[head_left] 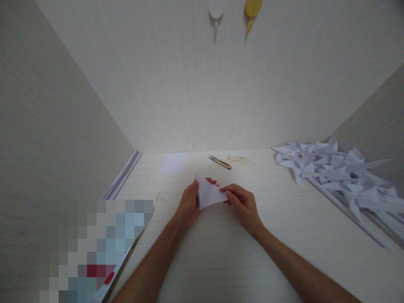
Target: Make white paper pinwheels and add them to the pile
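The left hand (187,203) grips the wide edge of a folded white paper (208,193), held above the counter (217,256); the right hand (244,204) pinches its narrow tip. If the two pull unevenly, the layers could slip and crease askew, or the tip tear.

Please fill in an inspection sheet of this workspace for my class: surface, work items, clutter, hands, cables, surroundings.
Surface: pale, faintly grained tabletop.
Work items: folded white paper, held between both hands.
Clutter: flat white sheet, snips, small yellowish bits too small to identify; pile of white paper shapes on the right, long pale strips on the left.
Hands: left hand grips the paper's left side; right hand pinches its right end.
Cables: nothing seen.
Surroundings: pale back wall with white hook and gold hook; lower left pixelated, contents unreadable.
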The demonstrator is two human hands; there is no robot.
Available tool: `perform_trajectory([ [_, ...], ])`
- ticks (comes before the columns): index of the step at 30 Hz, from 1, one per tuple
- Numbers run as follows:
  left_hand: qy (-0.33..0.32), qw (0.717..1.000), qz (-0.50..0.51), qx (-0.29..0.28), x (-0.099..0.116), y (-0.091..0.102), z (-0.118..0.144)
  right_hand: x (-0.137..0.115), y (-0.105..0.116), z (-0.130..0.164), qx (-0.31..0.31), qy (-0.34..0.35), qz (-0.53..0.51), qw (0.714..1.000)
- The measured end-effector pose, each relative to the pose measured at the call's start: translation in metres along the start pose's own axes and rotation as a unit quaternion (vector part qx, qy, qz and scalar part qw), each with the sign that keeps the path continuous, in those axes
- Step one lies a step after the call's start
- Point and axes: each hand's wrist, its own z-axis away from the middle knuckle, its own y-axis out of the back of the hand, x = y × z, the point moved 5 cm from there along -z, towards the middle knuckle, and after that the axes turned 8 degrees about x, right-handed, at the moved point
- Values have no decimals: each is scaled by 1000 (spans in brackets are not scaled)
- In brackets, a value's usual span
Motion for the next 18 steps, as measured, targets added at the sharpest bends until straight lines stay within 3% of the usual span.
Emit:
perform_trajectory([
  [6, 80, 995, 64, 19, -2, -2, 0, -3, 0, 0, 55, 109, 132, 984],
  [9, 59, 997, 47, -3, -4, -5, 1, -8, -4, 6, 59, 169, 196, 964],
  [11, 26, 999, 17, -25, -5, -7, 2, -12, -9, 11, 22, 194, 210, 958],
  [14, -3, 998, -28, -51, -8, -10, 4, -14, -16, 13, -40, 185, 223, 956],
  [18, -9, 993, -85, -75, -14, -9, 3, -8, -18, 9, -54, 130, 259, 956],
])
